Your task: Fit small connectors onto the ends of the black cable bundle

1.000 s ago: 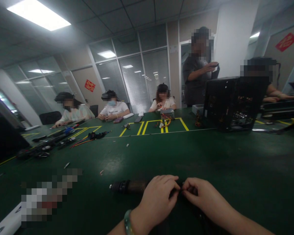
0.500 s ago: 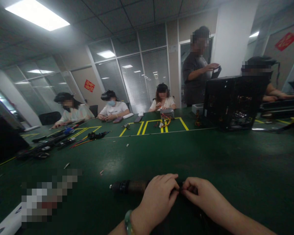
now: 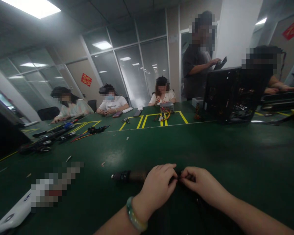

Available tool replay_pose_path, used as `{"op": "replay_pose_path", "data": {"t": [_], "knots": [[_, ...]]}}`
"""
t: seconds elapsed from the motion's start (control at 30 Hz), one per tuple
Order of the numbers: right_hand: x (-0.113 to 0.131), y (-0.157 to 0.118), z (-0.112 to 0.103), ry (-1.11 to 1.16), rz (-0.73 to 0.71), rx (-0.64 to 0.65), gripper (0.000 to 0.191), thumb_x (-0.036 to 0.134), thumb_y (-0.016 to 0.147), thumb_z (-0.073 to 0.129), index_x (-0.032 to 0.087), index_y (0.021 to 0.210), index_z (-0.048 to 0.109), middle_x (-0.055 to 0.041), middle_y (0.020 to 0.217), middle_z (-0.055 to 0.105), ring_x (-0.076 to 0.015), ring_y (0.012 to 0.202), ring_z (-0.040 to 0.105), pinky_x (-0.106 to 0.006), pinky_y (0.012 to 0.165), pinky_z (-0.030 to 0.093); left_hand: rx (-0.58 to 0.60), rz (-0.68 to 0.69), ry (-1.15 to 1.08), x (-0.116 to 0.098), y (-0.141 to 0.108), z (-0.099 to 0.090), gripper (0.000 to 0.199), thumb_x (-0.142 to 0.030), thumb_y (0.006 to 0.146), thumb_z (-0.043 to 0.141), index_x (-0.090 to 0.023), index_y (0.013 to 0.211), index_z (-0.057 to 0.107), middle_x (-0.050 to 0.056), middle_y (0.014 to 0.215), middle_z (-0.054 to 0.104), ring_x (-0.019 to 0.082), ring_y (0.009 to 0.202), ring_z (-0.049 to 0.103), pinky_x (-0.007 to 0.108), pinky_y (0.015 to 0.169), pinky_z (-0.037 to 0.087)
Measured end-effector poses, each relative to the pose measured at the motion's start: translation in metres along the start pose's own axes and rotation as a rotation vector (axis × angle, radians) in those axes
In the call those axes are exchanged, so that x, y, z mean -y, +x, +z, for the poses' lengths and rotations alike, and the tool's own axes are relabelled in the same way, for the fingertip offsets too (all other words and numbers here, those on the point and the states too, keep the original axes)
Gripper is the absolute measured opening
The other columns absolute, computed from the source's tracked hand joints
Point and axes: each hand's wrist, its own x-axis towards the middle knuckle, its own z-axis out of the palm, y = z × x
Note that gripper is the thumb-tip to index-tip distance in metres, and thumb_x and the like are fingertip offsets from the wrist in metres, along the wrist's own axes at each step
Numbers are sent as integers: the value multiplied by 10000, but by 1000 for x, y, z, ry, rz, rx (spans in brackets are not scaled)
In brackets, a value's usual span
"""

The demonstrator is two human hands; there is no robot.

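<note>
A dark electric screwdriver (image 3: 136,176), with a ribbed collar and a metal tip pointing left, lies on the green table in front of me. My left hand (image 3: 158,184) wraps over its right part, fingers curled and thumb bent in; a green bangle is on that wrist. Close beside those fingertips, my right hand (image 3: 199,181) is closed in a pinch at the tool's right end. Whatever sits between the right fingertips is dark and too small to make out. Some dark cable-like shape below the hands is hard to see.
A white blurred-out object (image 3: 19,210) lies at the lower left. Black cables and parts (image 3: 51,137) stretch along the left. A black computer case (image 3: 221,96) stands at the back right. Across the table (image 3: 112,150), several people sit; one person stands holding a tablet-like thing.
The view has tilted down slightly, so things sit higher in the picture. Both hands keep nearly the same grip at the screwdriver's right end. The standing person's tablet-like thing has tilted.
</note>
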Motion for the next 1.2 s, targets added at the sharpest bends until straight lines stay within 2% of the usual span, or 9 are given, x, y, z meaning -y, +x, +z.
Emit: {"op": "replay_pose_path", "data": {"t": [0.1,0.17,0.33,0.43,0.57,0.73,0.93,1.03,1.2], "knots": [[-2,0,0,15,1,13,116,272,858,571,208,847,667,11,776,702,-158,718,645,-223,616,440,-18,29,36,-1,1,-1,102,-179,860,605,-241,941,609,-4,1209,602,179,1157,525,434,1108,258],[-4,1,1,22,9,22,126,283,865,568,210,857,670,10,782,705,-158,717,645,-226,615,440,-31,26,44,-2,1,-2,131,-184,858,613,-247,972,607,-7,1171,618,177,1136,539,445,1124,220],[-4,1,0,44,20,25,124,293,863,577,210,859,670,9,804,707,-160,736,651,-226,629,450,-14,-19,26,-1,1,-1,93,-221,853,632,-227,937,593,6,1078,644,194,1050,579,393,989,394],[-4,1,1,48,11,24,122,291,861,580,210,856,671,13,792,704,-158,727,648,-222,623,448,7,-9,12,-1,1,0,72,-187,863,611,-227,920,592,0,1109,638,191,1044,579,362,923,435],[-7,1,3,49,2,6,132,295,862,575,202,839,665,12,763,694,-158,705,640,-223,610,443,13,25,-4,-3,2,-2,96,-146,876,562,-224,920,595,10,1122,638,194,1061,573,379,954,419],[-4,0,1,63,19,17,118,283,854,579,200,832,660,4,788,700,-162,729,650,-226,639,458,-35,-5,-7,-5,1,-3,162,-204,814,636,-213,966,583,39,1114,633,222,1054,569,427,999,386],[-1,0,1,66,30,25,122,283,861,571,204,840,661,5,789,708,-164,722,653,-227,619,456,-1,23,13,-4,1,-1,121,-141,855,582,-238,926,581,-24,1117,636,157,1054,573,384,1048,343],[-2,0,2,72,22,23,124,277,862,567,201,842,662,6,790,708,-161,724,653,-226,622,454,-11,26,-2,-5,0,-3,153,-163,834,609,-238,963,576,-5,1151,626,179,1092,558,405,1065,325],[-2,0,1,53,19,7,113,272,849,579,196,828,660,4,769,699,-159,708,648,-221,612,448,-29,-10,-4,-5,0,-7,140,-192,820,621,-223,950,578,12,1030,649,199,1012,587,420,1049,339]]}}
